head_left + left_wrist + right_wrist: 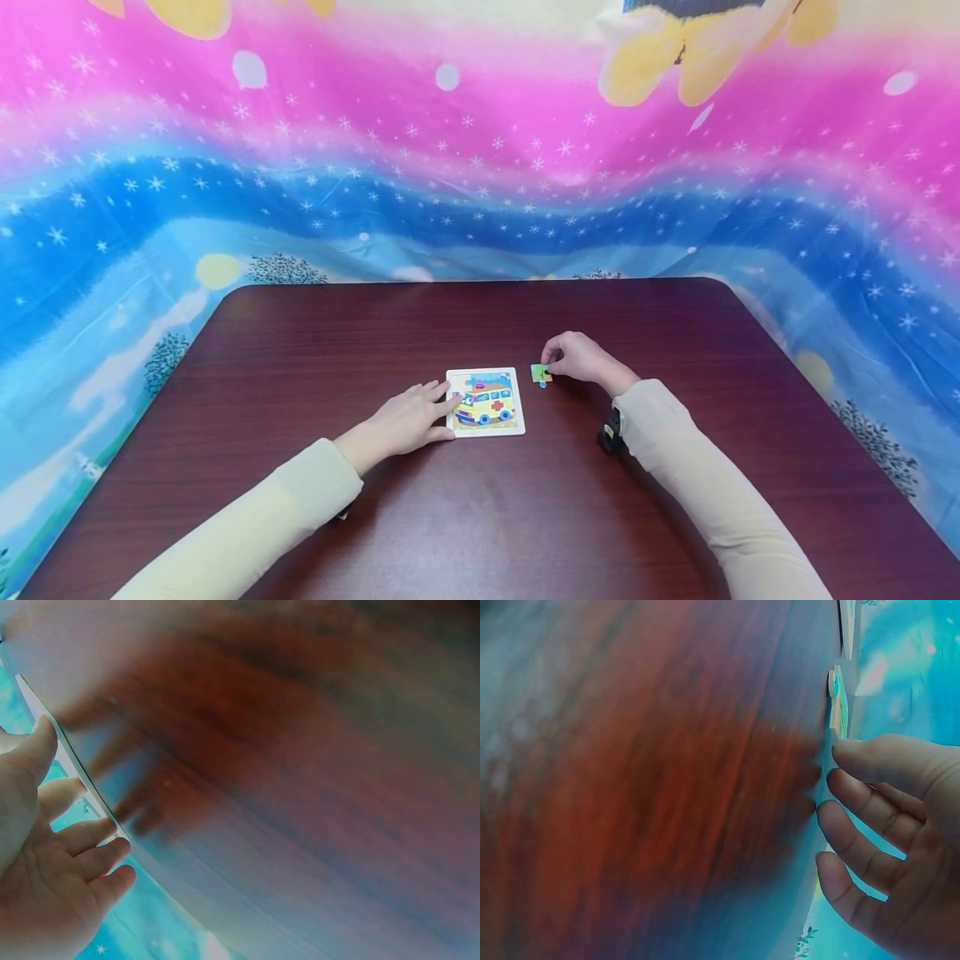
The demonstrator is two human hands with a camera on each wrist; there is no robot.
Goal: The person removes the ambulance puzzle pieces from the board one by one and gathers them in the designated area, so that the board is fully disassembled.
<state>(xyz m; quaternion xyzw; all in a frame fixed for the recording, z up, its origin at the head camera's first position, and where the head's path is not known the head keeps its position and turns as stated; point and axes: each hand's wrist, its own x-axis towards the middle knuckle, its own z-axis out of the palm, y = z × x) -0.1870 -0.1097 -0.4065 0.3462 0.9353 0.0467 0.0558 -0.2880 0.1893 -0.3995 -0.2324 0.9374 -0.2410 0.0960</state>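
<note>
A square jigsaw puzzle in a white frame lies flat on the table, its picture a yellow ambulance with a red cross. My left hand rests at its left side with fingers spread; the fingertips touch the frame and reach onto the picture. In the left wrist view that hand appears palm side, beside the thin edge of the frame. Right of the puzzle, my right hand pinches a small green and orange puzzle piece by its edge. The right wrist view shows the thumb against the piece; the index finger's contact is partly hidden.
The dark reddish wooden table has rounded far corners. A pink and blue patterned cloth hangs behind it and along both sides. A black device is strapped at the right wrist.
</note>
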